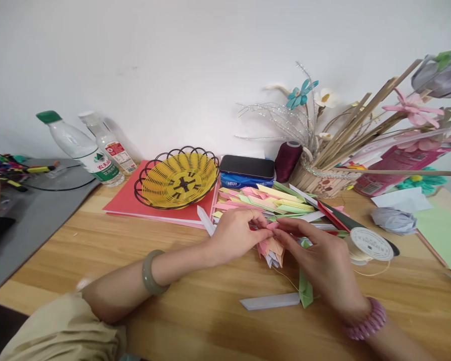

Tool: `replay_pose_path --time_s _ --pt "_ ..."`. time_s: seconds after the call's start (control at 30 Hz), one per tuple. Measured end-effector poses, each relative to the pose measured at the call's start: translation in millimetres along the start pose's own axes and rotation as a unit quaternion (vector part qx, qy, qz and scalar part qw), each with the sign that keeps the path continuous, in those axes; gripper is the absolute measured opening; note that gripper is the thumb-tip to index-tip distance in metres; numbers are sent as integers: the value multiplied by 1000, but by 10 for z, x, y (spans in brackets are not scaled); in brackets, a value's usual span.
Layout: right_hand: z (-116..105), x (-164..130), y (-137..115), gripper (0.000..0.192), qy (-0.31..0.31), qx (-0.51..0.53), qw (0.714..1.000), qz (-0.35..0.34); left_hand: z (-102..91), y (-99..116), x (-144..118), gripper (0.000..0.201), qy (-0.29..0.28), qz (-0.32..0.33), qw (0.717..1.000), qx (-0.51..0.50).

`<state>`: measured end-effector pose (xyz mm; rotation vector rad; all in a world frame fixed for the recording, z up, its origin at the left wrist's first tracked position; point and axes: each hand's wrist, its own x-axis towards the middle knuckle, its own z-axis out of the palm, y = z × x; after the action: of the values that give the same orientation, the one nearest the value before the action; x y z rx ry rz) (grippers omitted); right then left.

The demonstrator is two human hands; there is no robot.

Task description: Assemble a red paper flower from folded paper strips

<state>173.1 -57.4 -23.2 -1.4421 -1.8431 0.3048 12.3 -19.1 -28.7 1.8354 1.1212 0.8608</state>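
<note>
Seemingly, both hands' grips, left hand (pixel 236 234) and right hand (pixel 319 260), pinch the folded paper bundle (pixel 273 250) between them.

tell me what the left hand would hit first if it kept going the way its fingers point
The left hand points right, toward the right hand. It would first meet the folded paper bundle pinched between both hands, then the right hand's fingertips, which already look to be almost touching it.

A yellow woven basket (pixel 179 179) with a black wire rim sits on red card (pixel 143 206). Pastel pink, yellow and green paper strips (pixel 270 198) lie on light wood-grain table (pixel 195 306). Dark maroon thread spool (pixel 287 159); green-capped clear bottle (pixel 80 145); jade-green bangle (pixel 151 273); pink bracelet (pixel 366 323).
</note>
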Motion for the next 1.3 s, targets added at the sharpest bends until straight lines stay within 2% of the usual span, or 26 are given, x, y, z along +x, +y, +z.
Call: replay_pose_path --time_s 0.07,0.13,0.27,0.37,0.6,0.83,0.9,1.0,1.07,1.2,1.3 --pt "-20 23 5 17 -15 27 999 15 -3 -6 7 15 -12 -13 999 -38" --pt "-44 59 25 17 -60 76 994 45 -14 -4 18 18 -27 -20 997 -65" --pt "-75 146 112 21 -191 221 952 94 -44 -15 51 21 -45 -20 995 -91" --pt "-76 180 170 21 -232 249 934 105 -53 -44 76 18 -64 -20 991 -114" --pt "-107 183 120 19 -211 147 963 85 -33 -97 98 11 -84 -20 982 -167" --pt "-102 166 100 17 -196 108 972 66 -26 -118 92 15 -97 -29 983 -154" --pt "-95 148 93 17 -189 101 975 59 -28 -102 81 13 -92 -21 988 -125" --pt "-82 135 77 14 -193 108 974 44 -52 -48 65 3 -78 18 997 -24" --pt "-75 135 67 13 -203 111 972 39 -78 -9 63 5 -82 41 995 34" --pt "-71 126 62 15 -198 82 977 23 -119 11 78 9 -110 47 991 65" --pt "-65 100 75 14 -172 49 984 -14 -123 -13 85 9 -103 50 989 98"
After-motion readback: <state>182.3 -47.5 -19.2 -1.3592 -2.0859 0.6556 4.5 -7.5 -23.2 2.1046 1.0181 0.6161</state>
